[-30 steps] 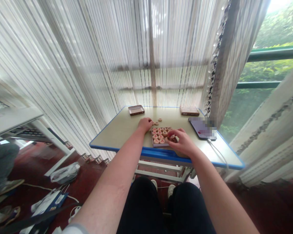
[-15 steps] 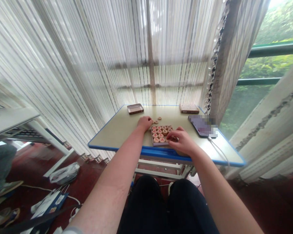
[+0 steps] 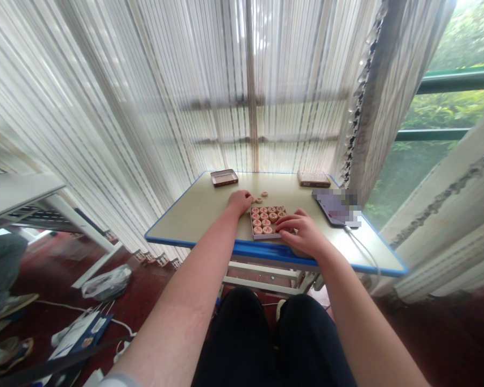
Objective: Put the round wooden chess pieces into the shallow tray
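A shallow box (image 3: 253, 230) of round wooden chess pieces (image 3: 264, 221) with red marks sits near the table's front edge. My right hand (image 3: 300, 232) lies over the box's right side, fingers curled down onto pieces there; what is under them is hidden. My left hand (image 3: 239, 202) rests just left of the box's far corner, fingers bent, next to loose pieces (image 3: 262, 195) on the table.
The table (image 3: 197, 215) is beige with a blue rim. A brown lid (image 3: 224, 177) lies at the far left, another flat box (image 3: 313, 179) at the far right, a phone (image 3: 335, 209) with a cable at right. Curtains hang behind. Bags lie on the floor at left.
My right hand has settled lower onto the box's right side. My left hand has hardly moved. The view has shifted slightly.
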The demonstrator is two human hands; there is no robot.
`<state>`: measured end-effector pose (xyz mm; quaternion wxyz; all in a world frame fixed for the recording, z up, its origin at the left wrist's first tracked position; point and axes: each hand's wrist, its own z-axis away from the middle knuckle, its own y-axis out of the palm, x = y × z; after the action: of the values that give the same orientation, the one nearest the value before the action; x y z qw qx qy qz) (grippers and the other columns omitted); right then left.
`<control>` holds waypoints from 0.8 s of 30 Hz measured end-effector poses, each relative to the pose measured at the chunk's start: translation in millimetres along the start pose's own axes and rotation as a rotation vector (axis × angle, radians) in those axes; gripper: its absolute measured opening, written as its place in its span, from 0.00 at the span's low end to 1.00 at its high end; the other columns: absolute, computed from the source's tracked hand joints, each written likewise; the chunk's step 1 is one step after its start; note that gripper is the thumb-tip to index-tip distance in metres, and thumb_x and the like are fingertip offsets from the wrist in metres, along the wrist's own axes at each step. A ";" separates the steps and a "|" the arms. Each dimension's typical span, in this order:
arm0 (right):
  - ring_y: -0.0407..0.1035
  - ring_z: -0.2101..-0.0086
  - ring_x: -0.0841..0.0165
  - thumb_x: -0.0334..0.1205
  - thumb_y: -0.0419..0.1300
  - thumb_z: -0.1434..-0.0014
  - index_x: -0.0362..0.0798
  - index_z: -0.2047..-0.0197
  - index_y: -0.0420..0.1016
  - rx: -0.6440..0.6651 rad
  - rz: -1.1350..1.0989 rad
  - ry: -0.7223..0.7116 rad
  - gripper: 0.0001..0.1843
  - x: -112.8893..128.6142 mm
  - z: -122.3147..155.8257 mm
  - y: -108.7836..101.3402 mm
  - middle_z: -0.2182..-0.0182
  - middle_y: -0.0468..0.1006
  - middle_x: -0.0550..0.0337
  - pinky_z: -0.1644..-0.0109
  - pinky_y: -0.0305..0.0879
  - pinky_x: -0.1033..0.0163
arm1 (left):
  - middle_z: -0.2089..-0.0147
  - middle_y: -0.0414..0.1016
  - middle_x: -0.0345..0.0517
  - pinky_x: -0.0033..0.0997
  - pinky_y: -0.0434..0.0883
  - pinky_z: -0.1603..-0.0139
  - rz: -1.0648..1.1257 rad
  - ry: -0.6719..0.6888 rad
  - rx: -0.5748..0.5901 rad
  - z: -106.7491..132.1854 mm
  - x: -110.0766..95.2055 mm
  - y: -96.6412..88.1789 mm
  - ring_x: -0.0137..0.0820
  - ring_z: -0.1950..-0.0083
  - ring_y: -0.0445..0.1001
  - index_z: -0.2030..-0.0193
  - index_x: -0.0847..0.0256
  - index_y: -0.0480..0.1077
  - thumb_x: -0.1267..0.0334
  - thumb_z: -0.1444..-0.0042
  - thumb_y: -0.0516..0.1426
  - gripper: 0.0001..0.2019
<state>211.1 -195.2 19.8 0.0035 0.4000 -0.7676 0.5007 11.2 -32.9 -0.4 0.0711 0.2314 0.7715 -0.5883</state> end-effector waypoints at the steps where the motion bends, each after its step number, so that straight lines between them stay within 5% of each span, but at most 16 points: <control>1: 0.62 0.63 0.65 0.34 0.55 0.50 0.52 0.68 0.78 -0.006 0.005 0.001 0.11 -0.2 0.2 -0.4 0.64 0.78 0.61 0.57 0.58 0.59 | 0.61 0.76 0.46 0.29 0.65 0.58 -0.002 -0.003 0.000 0.6 -0.7 -0.7 0.33 0.59 0.71 0.63 0.58 0.74 0.57 0.50 0.51 0.14; 14: 0.59 0.60 0.64 0.35 0.56 0.52 0.52 0.73 0.78 -0.050 0.072 0.013 0.09 -0.6 0.2 0.6 0.63 0.71 0.58 0.54 0.56 0.58 | 0.61 0.76 0.47 0.27 0.65 0.58 -0.005 -0.018 0.012 0.9 -3.7 -2.2 0.32 0.59 0.71 0.62 0.59 0.74 0.56 0.49 0.51 0.15; 24: 0.59 0.59 0.62 0.37 0.53 0.46 0.52 0.64 0.77 -0.213 0.191 0.107 0.12 -9.1 -10.1 13.9 0.63 0.72 0.56 0.53 0.57 0.57 | 0.61 0.76 0.47 0.27 0.65 0.58 -0.036 -0.023 0.008 0.0 -5.9 -2.1 0.33 0.59 0.71 0.62 0.59 0.74 0.56 0.49 0.51 0.15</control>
<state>204.7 -179.4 10.5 0.0392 0.2954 -0.8497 0.4351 15.4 -34.9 3.7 0.0685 0.2108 0.7723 -0.5953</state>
